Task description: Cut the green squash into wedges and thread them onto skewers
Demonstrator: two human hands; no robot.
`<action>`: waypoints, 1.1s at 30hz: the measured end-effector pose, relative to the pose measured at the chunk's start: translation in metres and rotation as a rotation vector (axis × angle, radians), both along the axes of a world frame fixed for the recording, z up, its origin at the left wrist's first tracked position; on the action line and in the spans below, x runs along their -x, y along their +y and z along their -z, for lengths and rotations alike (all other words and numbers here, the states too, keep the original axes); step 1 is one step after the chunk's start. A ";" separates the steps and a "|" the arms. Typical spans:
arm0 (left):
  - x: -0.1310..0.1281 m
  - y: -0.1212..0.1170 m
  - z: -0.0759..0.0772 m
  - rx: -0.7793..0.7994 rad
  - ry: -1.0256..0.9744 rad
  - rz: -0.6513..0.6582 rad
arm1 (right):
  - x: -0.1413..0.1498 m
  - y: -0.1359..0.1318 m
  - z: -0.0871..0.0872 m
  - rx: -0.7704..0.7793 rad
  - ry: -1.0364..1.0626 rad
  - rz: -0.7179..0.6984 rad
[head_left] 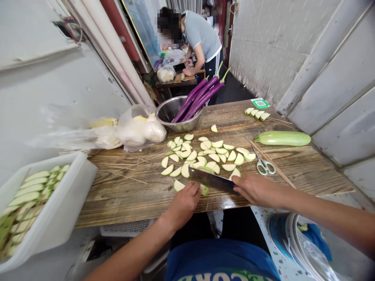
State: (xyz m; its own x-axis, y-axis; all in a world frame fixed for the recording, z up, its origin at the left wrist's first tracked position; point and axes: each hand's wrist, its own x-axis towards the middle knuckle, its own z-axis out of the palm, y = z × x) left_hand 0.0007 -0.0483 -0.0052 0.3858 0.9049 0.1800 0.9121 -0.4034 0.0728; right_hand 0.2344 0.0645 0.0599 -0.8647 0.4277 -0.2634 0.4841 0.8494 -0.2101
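Note:
My right hand [256,190] grips the handle of a kitchen knife [212,180], its dark, broad blade pointing left across the table near the front edge. Close by the blade, my left hand [185,203] is closed, its curled fingertips on a short piece of zucchini [204,190] that shows partly beneath the knife. Many half-round zucchini slices [191,155], pale with green rims, lie scattered over the wooden table [117,195] just beyond both hands. One slice [178,185] rests right behind my left knuckles.
A whole zucchini [283,138], scissors [265,164] and thin skewers [278,171] lie right. Skewered slices [256,113] sit far right. A steel bowl [178,125] holds purple eggplants [199,97]. Left are plastic bags [140,128] and a white bin [79,175]. Another person [202,35] works behind.

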 end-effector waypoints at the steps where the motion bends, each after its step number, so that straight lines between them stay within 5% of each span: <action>1: 0.000 0.000 0.001 0.004 -0.003 -0.005 | 0.001 -0.003 -0.004 0.001 -0.006 0.001; 9: 0.001 0.000 0.002 -0.081 0.008 0.032 | 0.006 -0.016 -0.023 0.007 -0.092 0.026; 33: -0.001 0.001 0.009 -0.124 -0.103 0.043 | 0.002 -0.016 -0.015 -0.009 -0.044 0.014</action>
